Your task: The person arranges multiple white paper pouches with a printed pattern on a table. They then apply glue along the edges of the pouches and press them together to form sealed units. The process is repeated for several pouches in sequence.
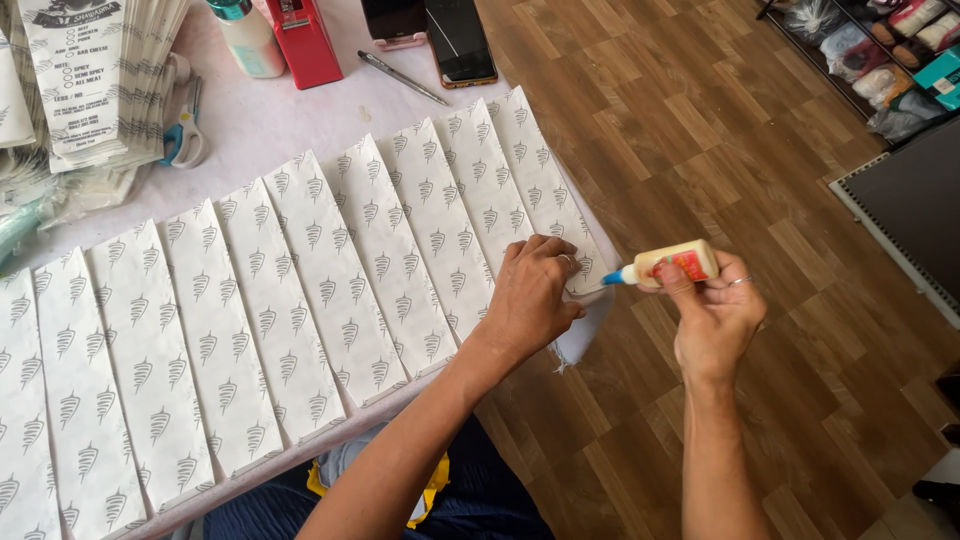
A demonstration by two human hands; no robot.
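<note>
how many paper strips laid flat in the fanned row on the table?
10 visible. They overlap edge to edge across the table, from the strip cut by the left frame edge to the one under the left hand. More may lie out of frame.

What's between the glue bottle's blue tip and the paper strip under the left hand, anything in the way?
Nothing visible. The right hand holds the glue bottle sideways, blue tip beside the rightmost paper strip. The left hand presses that strip left of the tip, not across its path.

A white table (300,120) is covered by a row of patterned paper sleeves (330,270); scissors (185,140), a pen (403,78) and a phone (460,42) are laid along its far edge.
</note>
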